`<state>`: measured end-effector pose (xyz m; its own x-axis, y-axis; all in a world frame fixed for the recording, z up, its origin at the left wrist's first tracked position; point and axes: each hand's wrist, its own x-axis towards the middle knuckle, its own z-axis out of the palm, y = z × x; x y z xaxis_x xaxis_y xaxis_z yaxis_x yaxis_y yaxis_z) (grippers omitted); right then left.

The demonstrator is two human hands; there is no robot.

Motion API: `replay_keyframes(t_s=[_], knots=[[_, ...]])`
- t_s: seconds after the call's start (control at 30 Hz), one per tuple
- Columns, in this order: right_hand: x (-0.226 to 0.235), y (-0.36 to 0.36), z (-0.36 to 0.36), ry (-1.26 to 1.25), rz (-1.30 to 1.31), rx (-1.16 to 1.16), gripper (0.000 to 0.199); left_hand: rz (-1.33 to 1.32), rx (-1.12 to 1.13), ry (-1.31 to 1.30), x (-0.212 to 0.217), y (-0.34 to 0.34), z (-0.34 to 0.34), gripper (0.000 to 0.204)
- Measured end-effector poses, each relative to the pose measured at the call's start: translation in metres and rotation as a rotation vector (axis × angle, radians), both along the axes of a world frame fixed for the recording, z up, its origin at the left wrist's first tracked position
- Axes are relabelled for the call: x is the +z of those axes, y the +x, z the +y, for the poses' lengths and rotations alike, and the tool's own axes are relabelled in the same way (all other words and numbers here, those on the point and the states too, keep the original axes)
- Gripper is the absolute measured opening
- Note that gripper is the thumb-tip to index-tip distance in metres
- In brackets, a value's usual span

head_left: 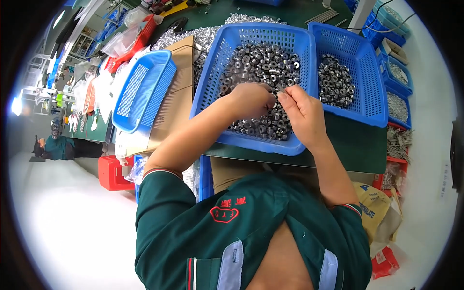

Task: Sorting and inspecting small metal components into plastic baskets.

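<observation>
Both hands are over a large blue perforated basket [205, 82] holding many small metal bushings [268, 62], ring-like with a hole through them. My left hand [251, 100] is curled with its knuckles up, slightly blurred; its fingertips and whatever they hold are hidden. Close beside it, my right hand [307, 116] pinches thumb and forefinger together on a small metal piece [281, 89], too small to name exactly. To the right stands a second blue basket [369, 96], partly filled with similar metal bushings [334, 82].
An empty-looking light blue basket [126, 92] rests on cardboard [169, 108] at left. Shiny small parts [246, 18] are heaped behind on the green table [348, 150]. Blue bins [398, 72] line the right wall. A red box [113, 173] and a distant person [60, 147] appear at left.
</observation>
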<state>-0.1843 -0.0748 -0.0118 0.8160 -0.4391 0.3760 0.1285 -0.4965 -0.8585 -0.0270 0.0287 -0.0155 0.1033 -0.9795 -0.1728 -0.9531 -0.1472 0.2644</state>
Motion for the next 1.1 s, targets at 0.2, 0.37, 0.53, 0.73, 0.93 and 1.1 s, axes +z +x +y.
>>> replay_keyframes(t_s=[0.2,0.37,0.53,0.73,0.93,1.1], knots=[[0.005,-0.001,0.001,0.018,0.012,-0.009,0.020,-0.056,-0.015,0.005,-0.003,-0.002,0.000,0.019],[0.004,0.002,0.000,-0.010,0.030,-0.014,0.019,0.020,-0.040,0.037,0.003,0.002,0.002,0.020],[0.006,0.001,0.001,-0.015,0.054,-0.008,0.017,0.787,0.218,-0.270,0.021,0.022,0.006,0.017],[0.001,0.004,0.003,-0.108,0.066,-0.043,0.016,1.603,0.339,-0.357,0.029,0.030,0.015,0.028],[0.002,0.003,0.003,-0.085,0.099,-0.026,0.016,1.460,0.250,-0.294,0.032,0.023,0.013,0.021],[0.001,0.003,0.003,-0.206,0.077,-0.039,0.015,1.411,0.276,-0.304,0.036,0.019,0.014,0.017]])
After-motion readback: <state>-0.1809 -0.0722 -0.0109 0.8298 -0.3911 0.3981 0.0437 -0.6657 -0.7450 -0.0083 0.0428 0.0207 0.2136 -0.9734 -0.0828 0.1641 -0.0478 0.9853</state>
